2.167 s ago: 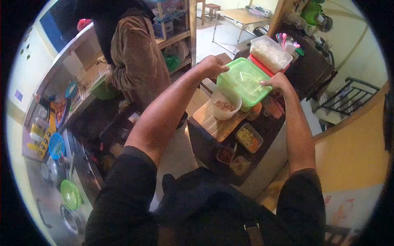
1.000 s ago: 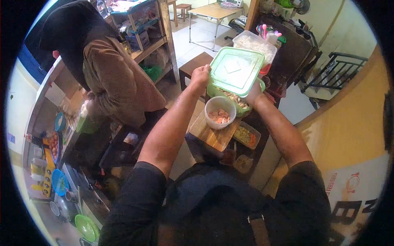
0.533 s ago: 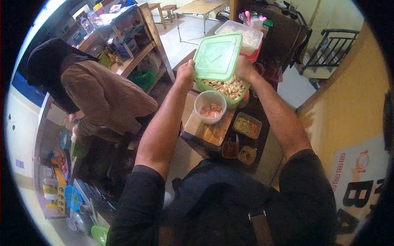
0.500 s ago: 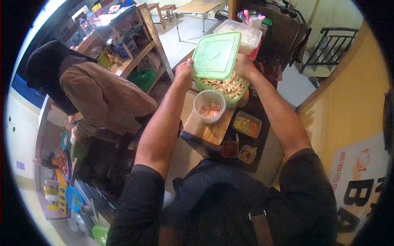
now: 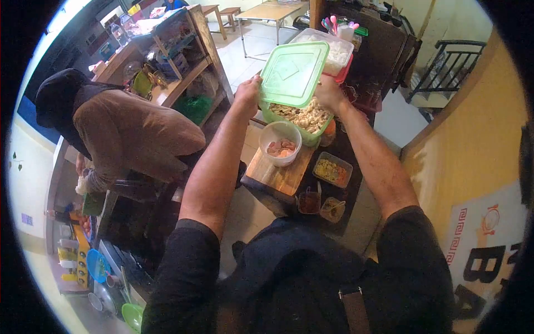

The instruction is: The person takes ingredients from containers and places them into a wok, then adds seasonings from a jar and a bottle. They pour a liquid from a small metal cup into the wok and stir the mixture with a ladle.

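My left hand (image 5: 248, 93) grips the left edge of a green lid (image 5: 293, 74), which is tilted above a green tub (image 5: 311, 136). Pale, chopped food (image 5: 303, 118) shows in the tub below the lid. At the lid's right edge is my right hand (image 5: 328, 93), its fingers closed and partly hidden behind the lid. Just in front of the tub, a clear round container (image 5: 280, 146) with orange-pink slices stands on a wooden block (image 5: 278, 173).
Right of the block are a container of chopped vegetables (image 5: 332, 170) and two small sauce tubs (image 5: 308, 201). A white-filled box (image 5: 338, 55) stands behind the lid. At left, another person (image 5: 133, 125) bends over a counter with a blue basket (image 5: 98, 266).
The view has shifted slightly. The other person has bent lower, to the left. Both my hands stay at the lid, which is still raised over the tub.
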{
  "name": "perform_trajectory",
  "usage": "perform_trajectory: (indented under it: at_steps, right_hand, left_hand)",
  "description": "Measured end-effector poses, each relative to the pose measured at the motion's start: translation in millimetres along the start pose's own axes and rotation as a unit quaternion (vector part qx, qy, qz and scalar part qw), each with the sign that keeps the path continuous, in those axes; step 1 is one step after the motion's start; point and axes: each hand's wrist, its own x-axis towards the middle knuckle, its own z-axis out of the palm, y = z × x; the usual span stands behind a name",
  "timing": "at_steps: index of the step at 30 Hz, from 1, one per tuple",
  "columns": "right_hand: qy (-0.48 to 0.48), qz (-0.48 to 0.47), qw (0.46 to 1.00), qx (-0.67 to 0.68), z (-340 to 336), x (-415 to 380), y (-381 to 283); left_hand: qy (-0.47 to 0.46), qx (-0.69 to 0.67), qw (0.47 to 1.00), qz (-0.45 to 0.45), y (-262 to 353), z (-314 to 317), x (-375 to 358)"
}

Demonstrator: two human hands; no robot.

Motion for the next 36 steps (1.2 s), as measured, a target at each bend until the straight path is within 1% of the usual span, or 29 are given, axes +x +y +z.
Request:
perform_trajectory:
  at_steps: [1, 4, 7, 8, 9, 10, 11, 12, 13, 15, 16, 17, 18, 19, 21, 22, 24, 25, 26, 27, 28, 29, 30, 31, 32, 33, 34, 35, 36]
  right_hand:
    - [0.000, 0.007, 1.000, -0.007, -2, 0, 5]
    - [-0.018, 0.019, 0.999, -0.047, -19, -18, -41]
    - [-0.049, -0.009, 0.999, -0.020, -30, -8, -10]
    - [-0.002, 0.123, 0.978, 0.168, -41, -26, -30]
    - [0.040, 0.250, 0.935, 0.250, -54, -41, -71]
    - [0.088, 0.262, 0.897, 0.344, -61, -55, -91]
    - [0.087, 0.257, 0.881, 0.387, -80, -75, -83]
    - [0.083, 0.253, 0.864, 0.427, -98, -94, -75]
    - [0.133, 0.292, 0.839, 0.439, -106, -115, -92]
    - [0.021, 0.266, 0.833, 0.484, -140, -170, -66]
    - [0.028, 0.269, 0.816, 0.511, -145, -197, -63]
    - [0.087, 0.356, 0.803, 0.471, -151, -224, -67]
    - [0.093, 0.348, 0.789, 0.498, -149, -250, -69]
    - [0.102, 0.341, 0.774, 0.524, -147, -269, -71]
    - [0.138, 0.362, 0.714, 0.584, -135, -291, -92]
    - [0.160, 0.372, 0.681, 0.610, -130, -300, -103]
    - [0.101, 0.345, 0.677, 0.642, -124, -311, -113]
    - [0.064, 0.333, 0.672, 0.658, -118, -313, -120]
    - [0.039, 0.335, 0.650, 0.681, -111, -311, -136]
    - [0.005, 0.328, 0.648, 0.687, -106, -312, -137]
    - [-0.038, 0.321, 0.639, 0.698, -96, -316, -135]
    - [-0.091, 0.322, 0.623, 0.707, -80, -319, -135]
    - [-0.143, 0.347, 0.579, 0.724, -60, -317, -149]
    - [-0.198, 0.374, 0.527, 0.737, -38, -313, -168]
    - [-0.264, 0.400, 0.523, 0.705, -12, -313, -174]
    - [-0.331, 0.419, 0.515, 0.671, 21, -311, -185]
    - [-0.290, 0.476, 0.508, 0.657, 63, -321, -235]
    - [-0.334, 0.495, 0.533, 0.599, 103, -329, -243]
    - [-0.376, 0.509, 0.504, 0.588, 71, -378, -229]
  left_hand:
    - [0.002, -0.001, 1.000, -0.005, 1, 2, -3]
    - [0.000, 0.005, 1.000, -0.016, -9, -1, 1]
    - [0.011, 0.037, 0.999, -0.012, -5, 2, -5]
    - [0.020, 0.052, 0.998, -0.009, -1, 4, -10]
    - [0.019, 0.075, 0.997, -0.007, 1, 5, -14]
    - [0.018, 0.097, 0.995, -0.005, 2, 6, -17]
    - [0.017, 0.118, 0.993, -0.002, 3, 6, -18]
    - [-0.015, 0.143, 0.989, 0.017, -11, -2, -5]
    - [-0.006, 0.173, 0.985, 0.019, -28, -7, 11]
    - [0.037, 0.325, 0.944, 0.051, 1, 8, -22]
    - [0.064, 0.375, 0.921, 0.082, 1, 9, -23]
    - [0.089, 0.425, 0.894, 0.111, 0, 8, -21]
    - [0.102, 0.437, 0.880, 0.153, -8, 5, -16]
    - [0.104, 0.445, 0.876, 0.155, -8, 4, -19]
    - [0.062, 0.468, 0.868, 0.154, -3, 6, -21]
    - [0.060, 0.496, 0.857, 0.127, -7, 7, -16]
    - [0.054, 0.549, 0.831, 0.071, -15, 8, 5]
    - [0.045, 0.519, 0.849, 0.086, -22, 6, 13]
    - [0.043, 0.488, 0.866, 0.101, -29, 3, 16]
    - [-0.011, 0.425, 0.902, 0.078, -20, -2, 8]
    - [0.012, 0.389, 0.917, 0.083, 15, -7, -37]
    - [0.011, 0.240, 0.961, 0.135, 13, -15, -57]
    - [0.018, 0.210, 0.970, 0.124, 17, -28, -77]
    - [0.050, 0.230, 0.961, 0.145, 28, -53, -117]
    - [0.084, 0.251, 0.950, 0.164, 38, -78, -157]
    - [0.084, 0.122, 0.975, 0.162, 28, -111, -200]
    - [0.070, 0.106, 0.975, 0.184, -1, -156, -223]
    - [0.153, 0.117, 0.949, 0.249, -33, -205, -280]
    - [0.200, 0.161, 0.953, 0.159, -91, -169, -376]
